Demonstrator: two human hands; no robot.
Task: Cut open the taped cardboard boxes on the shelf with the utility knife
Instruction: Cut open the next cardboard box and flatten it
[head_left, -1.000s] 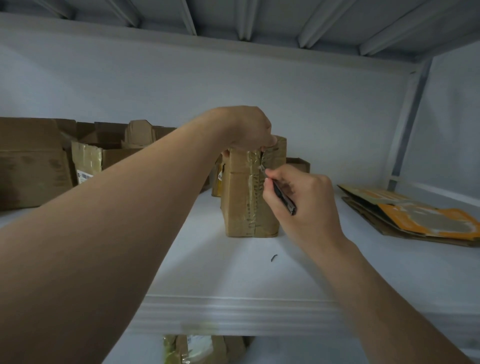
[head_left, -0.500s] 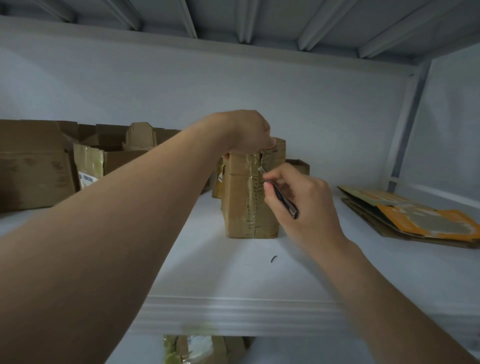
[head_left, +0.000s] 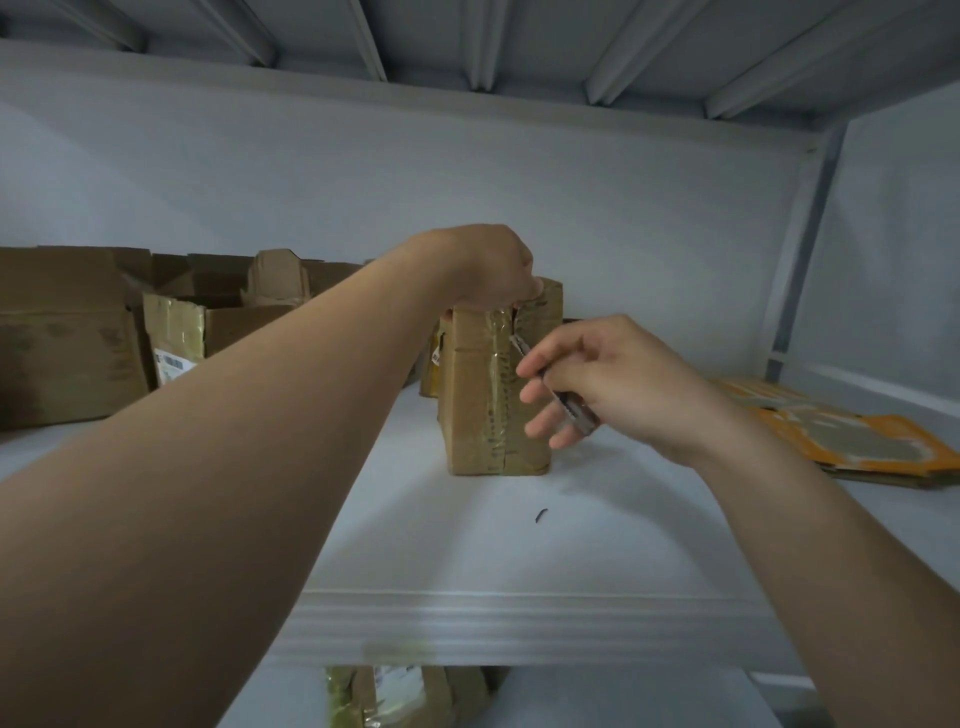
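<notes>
A small taped cardboard box (head_left: 480, 400) stands upright in the middle of the white shelf (head_left: 498, 551). My left hand (head_left: 483, 267) grips its top edge from above. My right hand (head_left: 608, 384) holds a dark utility knife (head_left: 563, 397) just right of the box's front. The blade tip touches the taped seam near the top of the front face, where the tape is split. My fingers are loosely spread around the handle.
Several opened cardboard boxes (head_left: 171, 332) sit at the back left. Flattened orange-and-brown cardboard (head_left: 852, 436) lies at the right by the shelf upright (head_left: 800, 249). A small dark scrap (head_left: 541, 515) lies in front of the box. Another taped box (head_left: 400, 696) shows on the shelf below.
My right hand has shifted slightly right and turned, its fingers spreading looser around the knife. The left hand keeps its grip on the box top.
</notes>
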